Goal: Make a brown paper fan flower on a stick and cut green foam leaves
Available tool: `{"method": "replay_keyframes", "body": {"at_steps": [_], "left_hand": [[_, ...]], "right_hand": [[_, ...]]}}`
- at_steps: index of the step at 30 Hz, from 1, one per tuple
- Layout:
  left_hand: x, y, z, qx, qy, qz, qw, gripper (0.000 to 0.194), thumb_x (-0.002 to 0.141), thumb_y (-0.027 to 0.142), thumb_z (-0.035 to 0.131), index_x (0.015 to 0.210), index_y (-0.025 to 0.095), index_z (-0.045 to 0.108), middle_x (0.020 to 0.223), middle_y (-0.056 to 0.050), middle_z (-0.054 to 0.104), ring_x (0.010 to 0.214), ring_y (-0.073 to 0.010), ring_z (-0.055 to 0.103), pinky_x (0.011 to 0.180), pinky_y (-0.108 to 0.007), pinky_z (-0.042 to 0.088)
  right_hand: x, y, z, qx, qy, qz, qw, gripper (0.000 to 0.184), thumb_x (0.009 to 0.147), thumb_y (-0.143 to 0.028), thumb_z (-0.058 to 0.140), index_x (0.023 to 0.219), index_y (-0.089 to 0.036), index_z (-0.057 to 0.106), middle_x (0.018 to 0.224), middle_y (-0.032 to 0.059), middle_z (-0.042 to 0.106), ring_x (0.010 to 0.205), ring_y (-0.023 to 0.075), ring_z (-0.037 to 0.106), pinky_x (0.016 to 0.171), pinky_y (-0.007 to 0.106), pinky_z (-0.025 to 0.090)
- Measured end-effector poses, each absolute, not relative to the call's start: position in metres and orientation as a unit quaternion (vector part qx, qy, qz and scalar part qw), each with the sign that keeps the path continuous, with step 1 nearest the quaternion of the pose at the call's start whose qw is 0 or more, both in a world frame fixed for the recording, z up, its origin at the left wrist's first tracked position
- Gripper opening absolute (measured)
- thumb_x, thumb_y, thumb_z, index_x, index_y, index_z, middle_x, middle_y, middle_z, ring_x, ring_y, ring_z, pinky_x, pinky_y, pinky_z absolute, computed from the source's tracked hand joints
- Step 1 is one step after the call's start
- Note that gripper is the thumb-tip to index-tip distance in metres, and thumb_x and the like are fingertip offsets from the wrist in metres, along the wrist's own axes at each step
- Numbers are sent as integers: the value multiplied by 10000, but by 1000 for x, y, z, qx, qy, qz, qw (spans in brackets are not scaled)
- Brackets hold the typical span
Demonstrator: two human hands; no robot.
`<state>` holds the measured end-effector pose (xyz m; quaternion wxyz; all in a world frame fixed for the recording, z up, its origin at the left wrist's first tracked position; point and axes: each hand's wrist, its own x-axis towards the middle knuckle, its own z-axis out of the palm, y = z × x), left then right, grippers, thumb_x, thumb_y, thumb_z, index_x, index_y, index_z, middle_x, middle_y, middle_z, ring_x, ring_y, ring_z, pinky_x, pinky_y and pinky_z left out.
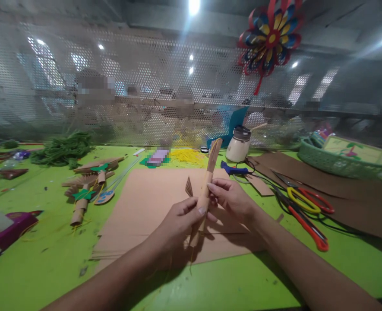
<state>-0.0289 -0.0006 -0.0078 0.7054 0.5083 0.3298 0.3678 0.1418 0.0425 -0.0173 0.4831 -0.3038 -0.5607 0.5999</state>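
My left hand [181, 217] and my right hand [233, 198] are both closed around a brown paper tube figure [213, 160], held tilted over a stack of brown paper sheets [145, 198]. The left thumb presses on its middle, and the right fingers pinch it a little higher up. A small pleated paper fan [189, 187] sticks out on its left side. Thin yellow strands hang from the lower end. My fingers hide part of the tube's middle.
Similar paper figures with green stars [83, 194] lie left, by green yarn [63, 148] and a purple box [7, 235]. To the right are a blue glue gun [234, 168], a white jar [238, 147], scissors [302, 199], a red-handled tool [309, 226] and a green basket [336, 163].
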Motion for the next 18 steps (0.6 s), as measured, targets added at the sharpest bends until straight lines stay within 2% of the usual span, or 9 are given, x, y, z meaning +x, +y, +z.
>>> {"method": "replay_keyframes", "body": {"at_steps": [8,11,15,18], "left_hand": [[-27,1,-13,461,324,379,734,257,786,342,646,931,180,509,714,-22,629,531,-146,613,496,-289,518],[-26,5,-19,476,345,392,708,290,759,316,677,933,189,482,674,9,601,485,-117,581,454,-241,479],[-24,5,-22,505,381,395,666,260,793,312,622,937,225,424,576,74,515,393,-91,485,381,-209,405],[-24,2,-17,542,410,409,609,219,800,261,598,926,220,424,595,69,523,411,-75,460,401,-194,384]], "right_hand": [[143,40,-12,-278,-551,626,477,210,790,-345,679,871,-154,710,733,21,617,592,90,493,544,222,399],[145,41,-10,-300,-522,622,501,222,771,-347,696,880,-155,711,783,36,621,635,100,512,567,229,413],[144,40,-7,-315,-528,579,535,212,770,-366,689,790,-155,691,719,9,577,582,86,469,521,220,388],[142,38,-6,-311,-535,564,547,226,778,-378,678,778,-151,678,694,2,563,587,94,484,519,224,406]]}}
